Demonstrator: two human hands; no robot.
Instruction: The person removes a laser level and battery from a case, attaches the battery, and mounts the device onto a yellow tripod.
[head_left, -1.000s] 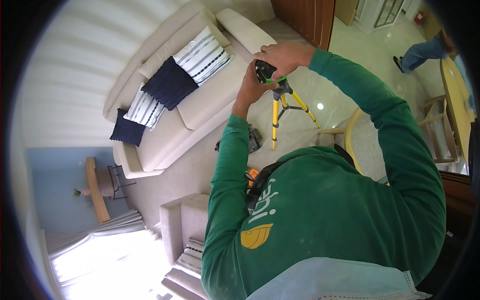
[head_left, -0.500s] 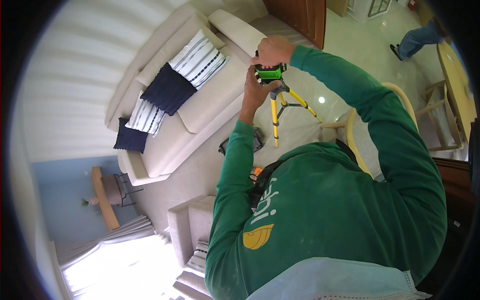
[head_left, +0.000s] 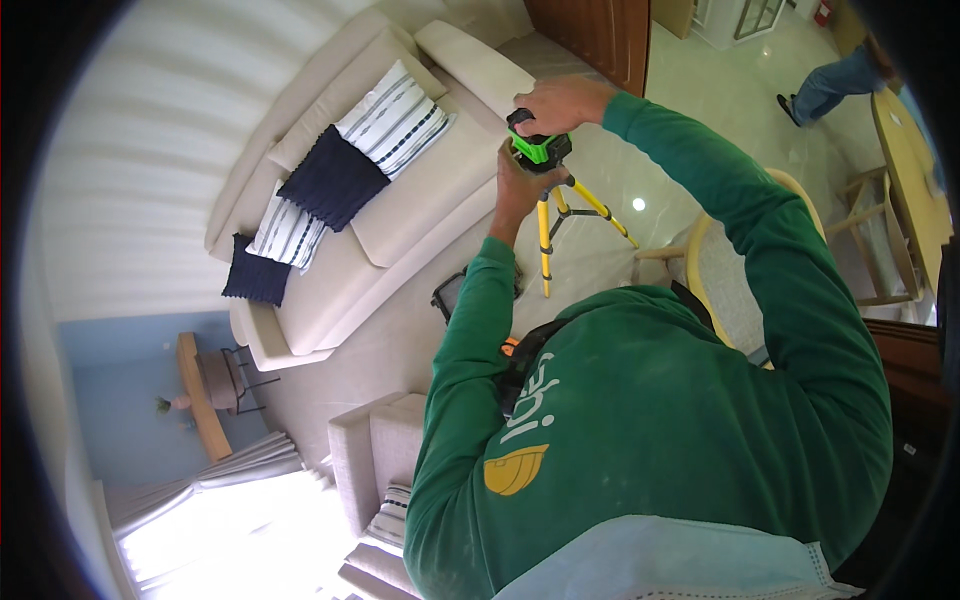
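A cream fabric sofa [head_left: 400, 210] stands behind. The right hand [head_left: 563, 103] grasps the green-and-black box-shaped laser level [head_left: 535, 147] on its yellow metal tripod [head_left: 560, 215]. The left hand [head_left: 518, 190] clasps it from below.

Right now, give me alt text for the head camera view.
Both hands, left hand and right hand, grip a green and black device atop a yellow tripod on a glossy floor, beside a cream sofa with striped and navy cushions.

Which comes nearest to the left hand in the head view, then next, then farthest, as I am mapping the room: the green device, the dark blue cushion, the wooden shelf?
1. green device, touching the left hand, on the yellow tripod.
2. dark blue cushion, left, on the sofa.
3. wooden shelf, far lower left, on the blue wall.
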